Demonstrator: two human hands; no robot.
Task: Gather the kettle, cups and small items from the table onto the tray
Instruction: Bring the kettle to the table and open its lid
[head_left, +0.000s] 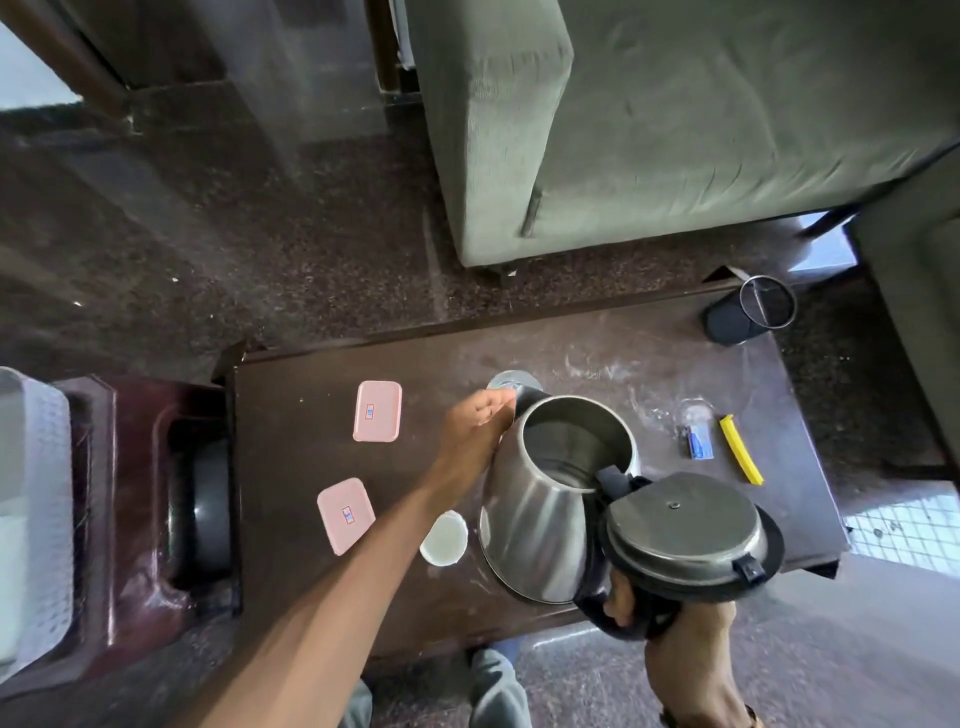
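A steel kettle (535, 509) with its lid (685, 525) flipped open is over the dark table (597, 343), tilted toward me. My right hand (675, 649) grips its black handle at the near table edge. My left hand (475, 423) touches the kettle's spout side, fingers bent against the rim. A dark tray (135, 499) with a black base plate (208, 509) in it stands to the left of the table. Two pink lidded boxes (377, 410) (345, 514) and a white cup (443, 538) sit on the table.
A clear glass (693, 415), a small blue item (698, 441) and a yellow strip (740, 449) lie at the table's right. A round metal coaster (511, 381) lies behind the kettle. A black mesh bin (750, 312) and a green sofa (649, 119) stand beyond. A white cloth (36, 499) lies far left.
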